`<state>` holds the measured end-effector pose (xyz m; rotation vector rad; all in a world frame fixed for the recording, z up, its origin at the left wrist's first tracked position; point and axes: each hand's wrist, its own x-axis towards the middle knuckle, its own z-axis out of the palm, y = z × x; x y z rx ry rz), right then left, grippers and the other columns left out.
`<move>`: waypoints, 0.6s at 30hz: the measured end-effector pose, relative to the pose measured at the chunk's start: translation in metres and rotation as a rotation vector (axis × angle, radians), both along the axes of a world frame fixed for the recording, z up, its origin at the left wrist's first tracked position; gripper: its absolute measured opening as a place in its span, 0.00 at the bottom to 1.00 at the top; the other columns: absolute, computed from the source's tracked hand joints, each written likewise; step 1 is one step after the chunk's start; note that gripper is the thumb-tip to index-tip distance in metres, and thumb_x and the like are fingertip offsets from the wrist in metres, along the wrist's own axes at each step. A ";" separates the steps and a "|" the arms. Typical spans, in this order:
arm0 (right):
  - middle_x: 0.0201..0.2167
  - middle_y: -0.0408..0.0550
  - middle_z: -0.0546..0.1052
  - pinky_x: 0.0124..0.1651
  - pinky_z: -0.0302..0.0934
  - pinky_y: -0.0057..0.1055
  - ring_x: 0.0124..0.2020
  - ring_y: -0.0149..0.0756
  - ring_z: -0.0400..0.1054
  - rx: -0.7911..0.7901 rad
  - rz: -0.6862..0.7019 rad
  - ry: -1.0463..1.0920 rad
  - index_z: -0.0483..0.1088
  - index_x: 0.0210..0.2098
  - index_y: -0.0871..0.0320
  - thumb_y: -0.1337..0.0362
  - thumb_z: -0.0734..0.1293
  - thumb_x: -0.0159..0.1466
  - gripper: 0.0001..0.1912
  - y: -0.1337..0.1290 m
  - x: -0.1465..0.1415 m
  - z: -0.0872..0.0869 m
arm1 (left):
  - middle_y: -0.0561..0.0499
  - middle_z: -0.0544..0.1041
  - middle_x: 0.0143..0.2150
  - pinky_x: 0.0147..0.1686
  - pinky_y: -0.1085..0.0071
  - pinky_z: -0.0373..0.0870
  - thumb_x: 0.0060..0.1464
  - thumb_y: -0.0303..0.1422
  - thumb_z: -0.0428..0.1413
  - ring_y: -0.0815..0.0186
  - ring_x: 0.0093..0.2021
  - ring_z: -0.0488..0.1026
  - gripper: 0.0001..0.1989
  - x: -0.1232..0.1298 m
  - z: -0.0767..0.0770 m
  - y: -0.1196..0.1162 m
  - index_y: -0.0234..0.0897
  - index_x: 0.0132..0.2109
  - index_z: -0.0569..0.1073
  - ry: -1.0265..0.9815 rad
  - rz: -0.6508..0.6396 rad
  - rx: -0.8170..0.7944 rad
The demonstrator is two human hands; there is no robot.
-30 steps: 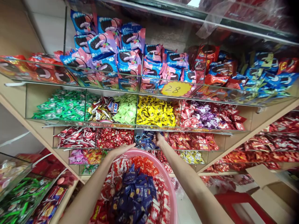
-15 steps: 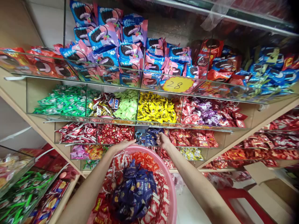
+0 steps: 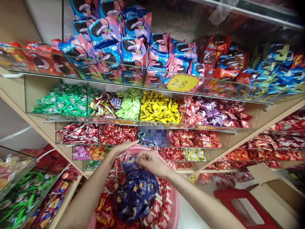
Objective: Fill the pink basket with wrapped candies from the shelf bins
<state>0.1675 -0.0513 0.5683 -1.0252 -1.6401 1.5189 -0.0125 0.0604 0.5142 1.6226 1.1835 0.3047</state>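
A pink basket (image 3: 175,197) full of wrapped sweets is below my hands. Dark blue packets (image 3: 135,197) are heaped in its middle, with red and white ones around them. My right hand (image 3: 150,160) is over the basket's far part, its fingers pinched on a dark blue packet (image 3: 130,165) at the top of the heap. At the far left rim lies my left hand (image 3: 125,146), fingers stretched out flat toward the shelf. Just beyond the rim is a shelf compartment of blue packets (image 3: 149,140), partly blurred out.
Glass-fronted shelves hold yellow sweets (image 3: 159,108), green sweets (image 3: 62,101) and blue-pink cookie packs (image 3: 105,31) beyond the basket. A yellow price tag (image 3: 182,83) hangs above. Cardboard box (image 3: 274,197) and red box (image 3: 245,206) stand at lower right.
My right hand has moved from the blue packets' compartment back and left over the basket, bringing dark blue packaging to the heap. My left hand has stayed at the rim.
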 end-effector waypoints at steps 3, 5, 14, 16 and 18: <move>0.22 0.39 0.69 0.27 0.52 0.22 0.23 0.25 0.59 0.389 0.147 -0.219 0.68 0.29 0.58 0.64 0.63 0.59 0.05 -0.017 -0.015 0.005 | 0.46 0.76 0.45 0.53 0.63 0.55 0.48 0.56 0.45 0.53 0.53 0.64 0.35 0.001 0.001 -0.001 0.32 0.50 0.72 0.019 0.012 0.001; 0.28 0.42 0.72 0.32 0.54 0.23 0.28 0.28 0.63 0.588 0.248 -0.348 0.69 0.32 0.58 0.66 0.61 0.60 0.05 -0.027 -0.021 0.005 | 0.48 0.77 0.42 0.52 0.64 0.56 0.47 0.57 0.45 0.54 0.50 0.67 0.35 0.001 0.001 -0.001 0.33 0.50 0.72 -0.004 0.003 -0.021; 0.24 0.42 0.75 0.22 0.47 0.24 0.23 0.29 0.67 0.528 0.259 -0.767 0.71 0.29 0.56 0.60 0.63 0.56 0.08 -0.064 -0.032 -0.002 | 0.47 0.78 0.39 0.48 0.64 0.60 0.46 0.57 0.47 0.54 0.47 0.69 0.37 -0.001 -0.004 -0.003 0.34 0.54 0.69 -0.079 0.049 -0.074; 0.24 0.42 0.76 0.22 0.46 0.24 0.24 0.31 0.69 0.508 0.245 -0.823 0.71 0.28 0.56 0.59 0.63 0.56 0.08 -0.068 -0.035 -0.004 | 0.47 0.78 0.40 0.49 0.64 0.60 0.46 0.57 0.47 0.54 0.48 0.68 0.37 -0.001 -0.001 -0.004 0.34 0.53 0.69 -0.057 0.062 -0.055; 0.25 0.44 0.77 0.22 0.48 0.25 0.26 0.34 0.70 0.499 0.225 -0.890 0.72 0.28 0.56 0.59 0.62 0.55 0.09 -0.070 -0.039 -0.006 | 0.47 0.78 0.41 0.50 0.65 0.59 0.46 0.57 0.46 0.55 0.48 0.68 0.36 0.001 0.003 -0.005 0.33 0.52 0.70 -0.026 0.053 -0.013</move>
